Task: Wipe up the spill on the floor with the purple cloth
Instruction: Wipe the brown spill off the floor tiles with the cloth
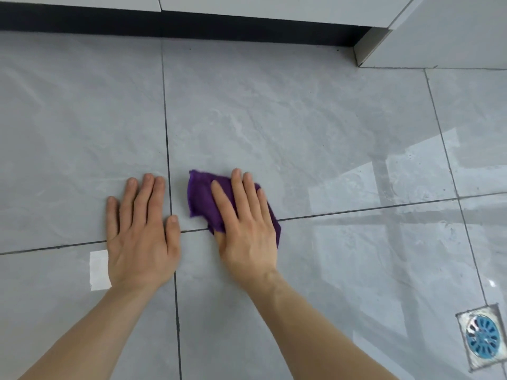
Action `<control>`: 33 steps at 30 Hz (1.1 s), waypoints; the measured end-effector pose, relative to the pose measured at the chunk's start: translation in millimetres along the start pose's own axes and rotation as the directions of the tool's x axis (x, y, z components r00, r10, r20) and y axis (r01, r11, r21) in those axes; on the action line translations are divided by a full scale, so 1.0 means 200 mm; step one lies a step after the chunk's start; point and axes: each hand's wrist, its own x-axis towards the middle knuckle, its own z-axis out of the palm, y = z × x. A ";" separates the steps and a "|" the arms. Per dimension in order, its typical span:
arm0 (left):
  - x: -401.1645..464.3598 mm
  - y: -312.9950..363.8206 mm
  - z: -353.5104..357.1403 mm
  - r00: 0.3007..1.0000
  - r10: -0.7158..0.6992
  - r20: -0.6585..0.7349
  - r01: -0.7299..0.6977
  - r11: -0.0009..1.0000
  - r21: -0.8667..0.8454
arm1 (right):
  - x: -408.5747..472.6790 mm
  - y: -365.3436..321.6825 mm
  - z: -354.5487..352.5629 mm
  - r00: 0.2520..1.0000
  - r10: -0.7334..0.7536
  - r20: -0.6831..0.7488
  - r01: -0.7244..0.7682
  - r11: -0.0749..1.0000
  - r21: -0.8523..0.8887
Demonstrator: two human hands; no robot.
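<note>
- Right hand [244, 229]: laid palm-down on the purple cloth [203, 200], fingers straight and close together, pointing far. Flat press, nothing gripped; thumb lies along the cloth's near-left edge.
- Purple cloth: bunched into a rough folded pad on the grey tiled floor [301, 119]. It sits just right of the dark grout line that runs near-to-far, and straddles the crossing grout line that runs left-to-right. Its far-left part shows clear of the hand; a strip shows along the right side of the hand; the rest is covered.
- Left hand [140, 237]: flat on the bare floor, palm down, fingers extended and nearly touching one another, holding nothing. It lies just left of the cloth, apart from it, with the thumb tip close to the grout crossing.
- Both forearms bare, entering from the near edge.
- Spill: cannot pick out a distinct puddle. Tiles to the right of the cloth carry a glossy sheen with bright reflections; cannot tell whether this is wetness or glaze.
- White rectangular patch [100, 268] on the floor just left of the left wrist; cannot tell whether it is tape or a reflection.
- Floor drain [482, 335]: square metal frame with blue round grate, near right, well apart from the hands.
- Pale cabinet fronts [274, 9] over a dark recessed kick strip [164, 23] along the far edge.
</note>
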 end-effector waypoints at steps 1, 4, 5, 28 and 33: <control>0.00 0.00 0.00 1.000 -0.002 -0.003 0.002 1.000 0.001 | -0.05 0.00 0.00 1.000 -0.017 0.019 0.017 1.000 0.013; 0.00 0.00 0.01 1.000 0.002 -0.014 -0.002 1.000 -0.008 | -0.19 0.03 -0.02 0.994 -0.094 0.057 0.092 0.995 0.027; 0.00 -0.01 0.00 1.000 0.005 -0.016 -0.005 1.000 -0.008 | -0.23 0.05 -0.02 0.991 -0.119 0.067 0.118 0.993 0.022; -0.10 0.23 -0.26 0.822 0.526 0.218 -0.467 0.842 -0.269 | -0.44 0.18 -0.23 0.997 0.009 0.073 -0.022 0.981 0.193; -0.20 0.24 -0.21 0.803 0.537 0.260 -0.511 0.844 -0.165 | -0.43 0.16 -0.21 0.996 -0.005 0.093 -0.009 0.988 0.153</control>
